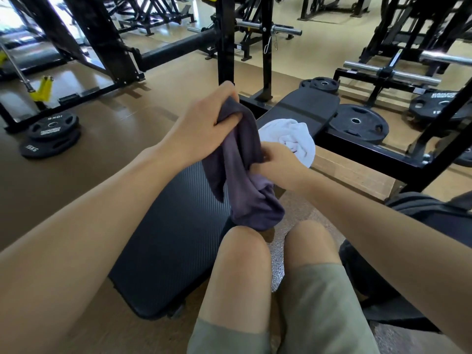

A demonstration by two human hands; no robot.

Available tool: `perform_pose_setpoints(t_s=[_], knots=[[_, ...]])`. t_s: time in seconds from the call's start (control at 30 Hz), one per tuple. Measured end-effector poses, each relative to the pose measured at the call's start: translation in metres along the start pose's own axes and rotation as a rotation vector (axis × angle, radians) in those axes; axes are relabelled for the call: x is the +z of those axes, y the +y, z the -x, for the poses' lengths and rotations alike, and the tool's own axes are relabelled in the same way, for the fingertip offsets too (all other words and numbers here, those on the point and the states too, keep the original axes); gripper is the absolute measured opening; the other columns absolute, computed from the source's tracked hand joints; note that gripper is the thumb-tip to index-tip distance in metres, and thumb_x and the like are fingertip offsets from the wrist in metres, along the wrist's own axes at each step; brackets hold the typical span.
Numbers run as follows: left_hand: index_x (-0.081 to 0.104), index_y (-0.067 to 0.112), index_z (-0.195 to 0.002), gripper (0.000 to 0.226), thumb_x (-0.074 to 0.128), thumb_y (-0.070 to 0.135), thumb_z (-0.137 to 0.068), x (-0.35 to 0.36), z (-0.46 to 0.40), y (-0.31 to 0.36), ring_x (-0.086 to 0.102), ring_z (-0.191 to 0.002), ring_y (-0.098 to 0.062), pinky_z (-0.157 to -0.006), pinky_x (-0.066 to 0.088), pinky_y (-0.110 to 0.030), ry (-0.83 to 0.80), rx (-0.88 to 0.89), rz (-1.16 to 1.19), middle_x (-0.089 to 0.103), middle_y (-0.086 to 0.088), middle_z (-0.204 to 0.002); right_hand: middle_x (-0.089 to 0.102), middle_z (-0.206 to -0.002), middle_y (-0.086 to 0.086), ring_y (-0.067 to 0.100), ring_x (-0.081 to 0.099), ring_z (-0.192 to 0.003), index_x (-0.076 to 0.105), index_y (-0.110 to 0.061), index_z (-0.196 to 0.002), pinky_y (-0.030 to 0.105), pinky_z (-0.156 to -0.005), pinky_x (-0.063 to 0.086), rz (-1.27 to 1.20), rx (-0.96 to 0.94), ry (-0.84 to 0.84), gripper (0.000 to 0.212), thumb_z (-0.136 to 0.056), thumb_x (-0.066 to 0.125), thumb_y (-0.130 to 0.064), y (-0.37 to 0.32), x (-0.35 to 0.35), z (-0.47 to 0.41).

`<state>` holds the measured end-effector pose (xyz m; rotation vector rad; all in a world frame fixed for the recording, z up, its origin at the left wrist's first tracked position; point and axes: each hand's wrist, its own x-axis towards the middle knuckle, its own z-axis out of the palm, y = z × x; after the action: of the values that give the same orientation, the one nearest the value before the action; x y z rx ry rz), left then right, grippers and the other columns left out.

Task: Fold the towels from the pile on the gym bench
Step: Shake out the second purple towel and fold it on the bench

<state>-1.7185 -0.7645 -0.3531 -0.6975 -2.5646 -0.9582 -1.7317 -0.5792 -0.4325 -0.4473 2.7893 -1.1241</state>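
A dark purple towel (242, 175) hangs bunched in the air above the black gym bench (168, 238). My left hand (204, 126) grips its top end, fingers curled round the cloth. Lower down, my right hand (278, 162) pinches the towel's middle at its right side. The towel's bottom droops just above my left knee (242, 241). A crumpled white towel (293, 136) lies on the bench behind my right hand, partly hidden by it.
Black weight plates lie on the floor at the left (51, 136) and lean by the bench at the right (357, 123). A black rack upright (224, 47) stands behind the bench. A dark bag (434, 213) sits at the right.
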Motion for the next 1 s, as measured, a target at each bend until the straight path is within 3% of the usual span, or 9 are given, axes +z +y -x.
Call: perform_pose_setpoints(t_s=[0.13, 0.23, 0.37, 0.43, 0.57, 0.63, 0.7, 0.83, 1.0], knots=[[0.048, 0.023, -0.099, 0.007, 0.055, 0.021, -0.101, -0.02, 0.006, -0.013, 0.052, -0.072, 0.002, -0.062, 0.037, -0.01, 0.125, -0.035, -0.058, 0.056, 0.007, -0.08, 0.052, -0.062, 0.001, 0.018, 0.044, -0.062, 0.051, -0.01, -0.07, 0.036, -0.063, 0.037, 0.085, 0.054, -0.004, 0.013, -0.08, 0.058, -0.01, 0.031, 0.01, 0.0], [0.05, 0.02, -0.105, 0.006, 0.052, 0.024, -0.101, -0.034, 0.016, -0.036, 0.053, -0.075, -0.013, -0.068, 0.039, -0.024, 0.228, -0.173, -0.169, 0.058, 0.001, -0.084, 0.065, -0.076, 0.009, 0.027, 0.058, -0.076, 0.056, -0.007, -0.079, 0.041, -0.07, 0.045, 0.178, 0.131, 0.033, 0.009, -0.087, 0.052, -0.011, 0.046, 0.007, -0.001], [0.05, 0.015, -0.099, 0.01, 0.057, 0.017, -0.092, -0.041, 0.034, -0.072, 0.055, -0.084, -0.029, -0.07, 0.045, -0.041, -0.008, -0.43, -0.438, 0.062, -0.007, -0.093, 0.062, -0.076, 0.001, 0.02, 0.051, -0.075, 0.058, -0.011, -0.083, 0.024, -0.06, 0.03, 0.176, 0.029, 0.373, 0.015, -0.095, 0.048, -0.011, 0.02, -0.008, -0.001], [0.048, 0.016, -0.104, 0.022, 0.064, 0.015, -0.088, -0.034, 0.041, -0.07, 0.06, -0.089, -0.026, -0.077, 0.052, -0.044, -0.151, -0.461, -0.382, 0.062, -0.004, -0.098, 0.064, -0.082, 0.001, 0.022, 0.05, -0.076, 0.062, -0.011, -0.097, 0.029, -0.061, 0.026, 0.275, -0.074, 0.464, 0.017, -0.098, 0.046, -0.016, -0.008, -0.016, 0.001], [0.044, 0.019, -0.131, 0.061, 0.076, 0.042, -0.085, -0.003, 0.041, -0.038, 0.059, -0.107, -0.015, -0.094, 0.05, -0.036, -0.28, -0.321, -0.118, 0.059, 0.003, -0.119, 0.061, -0.091, 0.0, 0.025, 0.047, -0.078, 0.058, -0.015, -0.112, 0.037, -0.056, 0.015, 0.441, -0.221, 0.37, 0.019, -0.102, 0.044, -0.023, -0.059, -0.025, 0.005], [0.051, 0.018, -0.12, 0.044, 0.071, 0.042, -0.088, 0.01, 0.036, -0.026, 0.061, -0.104, -0.014, -0.092, 0.051, -0.038, -0.218, -0.235, -0.057, 0.064, 0.005, -0.113, 0.063, -0.094, 0.001, 0.028, 0.056, -0.085, 0.057, -0.015, -0.108, 0.033, -0.056, 0.032, 0.454, -0.304, 0.328, 0.02, -0.099, 0.043, -0.025, -0.071, -0.023, 0.0], [0.052, 0.014, -0.103, 0.02, 0.059, 0.031, -0.095, 0.015, 0.029, -0.021, 0.063, -0.091, -0.024, -0.083, 0.053, -0.047, -0.118, -0.178, -0.085, 0.066, -0.002, -0.098, 0.065, -0.088, 0.007, 0.036, 0.06, -0.084, 0.057, -0.014, -0.101, 0.043, -0.068, 0.048, 0.415, -0.369, 0.328, 0.023, -0.091, 0.041, -0.029, -0.074, -0.02, -0.005], [0.045, 0.017, -0.092, 0.019, 0.041, 0.031, -0.105, 0.01, 0.023, -0.018, 0.056, -0.073, -0.032, -0.066, 0.046, -0.044, -0.035, -0.101, -0.262, 0.052, 0.002, -0.074, 0.065, -0.082, 0.009, 0.037, 0.059, -0.079, 0.058, -0.012, -0.1, 0.047, -0.071, 0.051, 0.418, -0.322, 0.354, 0.018, -0.091, 0.047, -0.023, -0.064, -0.026, -0.008], [0.042, 0.017, -0.09, 0.023, 0.036, 0.031, -0.108, 0.007, 0.022, -0.015, 0.048, -0.066, -0.025, -0.061, 0.038, -0.039, 0.017, 0.005, -0.379, 0.048, 0.001, -0.076, 0.064, -0.083, 0.009, 0.033, 0.059, -0.08, 0.061, -0.009, -0.099, 0.039, -0.066, 0.047, 0.331, -0.203, 0.362, 0.019, -0.089, 0.045, -0.012, -0.058, -0.03, -0.012]])
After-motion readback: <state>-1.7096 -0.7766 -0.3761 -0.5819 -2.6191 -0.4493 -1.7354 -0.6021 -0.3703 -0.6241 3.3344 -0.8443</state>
